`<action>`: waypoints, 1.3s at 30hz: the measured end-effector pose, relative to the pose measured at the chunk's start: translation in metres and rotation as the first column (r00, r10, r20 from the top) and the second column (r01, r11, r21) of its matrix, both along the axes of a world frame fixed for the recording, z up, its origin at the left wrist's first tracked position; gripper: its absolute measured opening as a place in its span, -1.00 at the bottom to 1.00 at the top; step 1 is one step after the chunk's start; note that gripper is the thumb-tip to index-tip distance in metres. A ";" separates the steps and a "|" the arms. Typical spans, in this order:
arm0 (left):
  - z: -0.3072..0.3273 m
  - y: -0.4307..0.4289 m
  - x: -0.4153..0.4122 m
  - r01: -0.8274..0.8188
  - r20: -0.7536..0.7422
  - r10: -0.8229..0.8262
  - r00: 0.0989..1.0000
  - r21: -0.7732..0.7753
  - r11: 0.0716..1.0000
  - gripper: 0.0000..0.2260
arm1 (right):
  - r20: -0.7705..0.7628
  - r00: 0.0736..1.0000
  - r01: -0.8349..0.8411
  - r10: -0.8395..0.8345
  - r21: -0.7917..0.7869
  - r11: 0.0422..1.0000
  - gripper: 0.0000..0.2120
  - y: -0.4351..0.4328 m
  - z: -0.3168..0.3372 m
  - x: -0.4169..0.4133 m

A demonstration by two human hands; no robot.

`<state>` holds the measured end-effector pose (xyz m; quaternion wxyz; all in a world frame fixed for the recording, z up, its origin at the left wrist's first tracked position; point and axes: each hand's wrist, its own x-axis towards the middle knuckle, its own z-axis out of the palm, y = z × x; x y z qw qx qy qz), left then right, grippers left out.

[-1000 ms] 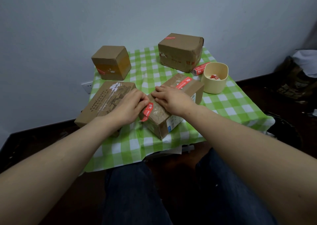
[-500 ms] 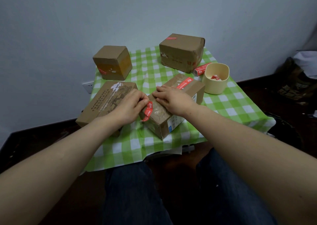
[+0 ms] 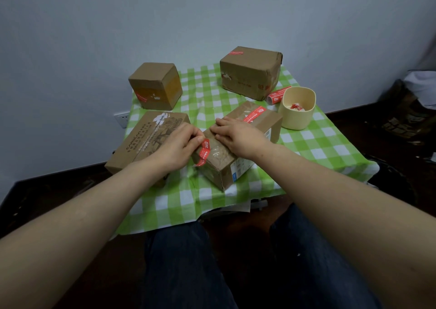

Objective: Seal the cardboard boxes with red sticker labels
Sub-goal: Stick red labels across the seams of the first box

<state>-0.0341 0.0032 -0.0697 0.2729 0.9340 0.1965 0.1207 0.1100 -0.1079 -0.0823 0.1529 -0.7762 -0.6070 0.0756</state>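
Your counter [image 3: 318, 148], under a green-checked cloth, carries four cardboard boxes. The flat printed box [image 3: 146, 141] lies at your near left, the big box [image 3: 250, 72] stands far right, and the cube box [image 3: 153, 84] far left. The middle box [image 3: 224, 162] sits at the centre in front of you, its long axis running from near left to far right, one corner pointing toward you.

Your two hands are close together on that middle box. Your right hand [image 3: 238, 135] lies flat on its top, fingers straight. Your left hand [image 3: 175, 146] is curled at its left edge, thumb and fingers pinching the upper end of the red sticker [image 3: 204, 151].

One cream cup [image 3: 298, 117] stands just right of the middle box, with red scraps inside. One sticker roll [image 3: 277, 95] lies behind the cup, beside the big box.

You have four stickers on boxes: the pinched one, a second sticker [image 3: 254, 114] across the middle box's far end, one on the big box's top and one on the cube box's side. The pinched strip runs across the box's width and down over its left edge, its lower end curling free
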 end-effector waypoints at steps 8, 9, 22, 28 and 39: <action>-0.001 -0.001 -0.001 -0.017 0.006 0.017 1.000 -0.007 1.000 -0.92 | -0.003 1.000 -0.007 0.007 0.005 1.000 -0.66 0.000 -0.001 0.001; -0.001 -0.001 -0.001 -0.017 0.006 0.017 1.000 -0.011 1.000 -0.92 | -0.003 1.000 -0.007 0.007 0.006 1.000 -0.66 0.000 -0.001 0.001; -0.002 -0.003 -0.003 -0.041 0.041 0.042 0.998 -0.022 0.999 -0.91 | 0.003 1.000 -0.015 0.015 0.008 1.000 -0.67 0.002 -0.001 0.001; -0.002 -0.003 -0.004 -0.048 0.038 0.049 0.998 -0.037 0.998 -0.90 | -0.012 1.000 -0.011 0.011 0.011 1.000 -0.67 0.001 -0.001 0.002; -0.002 0.001 -0.009 -0.028 0.048 0.029 0.998 -0.027 0.999 -0.93 | -0.561 0.821 0.224 -0.108 0.143 0.964 -0.81 -0.005 0.012 -0.014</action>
